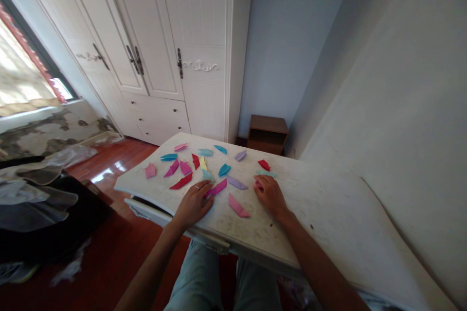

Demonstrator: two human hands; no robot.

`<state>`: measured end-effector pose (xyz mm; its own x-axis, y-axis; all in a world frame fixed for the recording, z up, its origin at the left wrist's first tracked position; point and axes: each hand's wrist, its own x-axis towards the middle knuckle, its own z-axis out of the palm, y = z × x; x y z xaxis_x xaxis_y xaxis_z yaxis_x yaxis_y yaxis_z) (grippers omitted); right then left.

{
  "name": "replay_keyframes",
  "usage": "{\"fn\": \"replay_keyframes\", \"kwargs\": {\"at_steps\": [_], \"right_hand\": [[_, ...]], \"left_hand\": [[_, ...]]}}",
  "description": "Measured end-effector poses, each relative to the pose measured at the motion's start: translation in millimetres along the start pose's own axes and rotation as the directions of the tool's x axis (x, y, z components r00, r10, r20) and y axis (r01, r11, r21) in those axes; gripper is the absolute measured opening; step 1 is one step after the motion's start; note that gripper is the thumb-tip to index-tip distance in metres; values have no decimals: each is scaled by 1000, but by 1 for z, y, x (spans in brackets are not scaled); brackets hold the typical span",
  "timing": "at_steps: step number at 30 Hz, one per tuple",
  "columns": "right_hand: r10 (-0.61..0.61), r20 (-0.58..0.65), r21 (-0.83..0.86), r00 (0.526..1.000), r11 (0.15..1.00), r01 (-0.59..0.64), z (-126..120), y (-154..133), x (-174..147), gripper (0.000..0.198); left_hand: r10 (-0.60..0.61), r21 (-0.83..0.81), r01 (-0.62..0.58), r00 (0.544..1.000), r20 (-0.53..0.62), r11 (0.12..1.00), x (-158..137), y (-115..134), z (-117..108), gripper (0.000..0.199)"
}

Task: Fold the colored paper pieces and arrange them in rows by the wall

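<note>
Several folded paper pieces in different colours lie spread over a white table (219,223). My left hand (194,204), with a ring on one finger, has its curled fingers at the near end of a magenta folded paper (219,187), gripping it against the tabletop. In my right hand (270,195) the fingertips close on a small pink folded paper (258,184), mostly hidden by the fingers. Between the hands lie a lavender folded paper (237,183) and a pink folded paper (238,206). Just beyond the right hand are a light teal piece (267,173) and a red piece (264,165).
A partly open drawer (149,211) juts from the table's near left side. Beyond stand a white wardrobe (204,19) and a brown wooden cabinet (268,125). Dark and grey items (36,199) are piled at the left. A wall (401,107) borders the right.
</note>
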<state>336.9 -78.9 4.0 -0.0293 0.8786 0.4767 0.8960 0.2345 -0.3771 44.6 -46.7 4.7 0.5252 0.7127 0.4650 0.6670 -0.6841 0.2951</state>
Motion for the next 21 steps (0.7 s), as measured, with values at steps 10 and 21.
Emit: {"fn": "replay_keyframes", "kwargs": {"at_steps": [10, 21], "right_hand": [[109, -72, 178, 991, 979, -95, -8, -2, -1, 34], [243, -126, 319, 962, 928, -192, -10, 6, -9, 37]], "left_hand": [[-6, -45, -6, 965, -262, 999, 0, -5, -6, 24], [-189, -323, 30, 860, -474, 946, -2, 42, -21, 17]]}}
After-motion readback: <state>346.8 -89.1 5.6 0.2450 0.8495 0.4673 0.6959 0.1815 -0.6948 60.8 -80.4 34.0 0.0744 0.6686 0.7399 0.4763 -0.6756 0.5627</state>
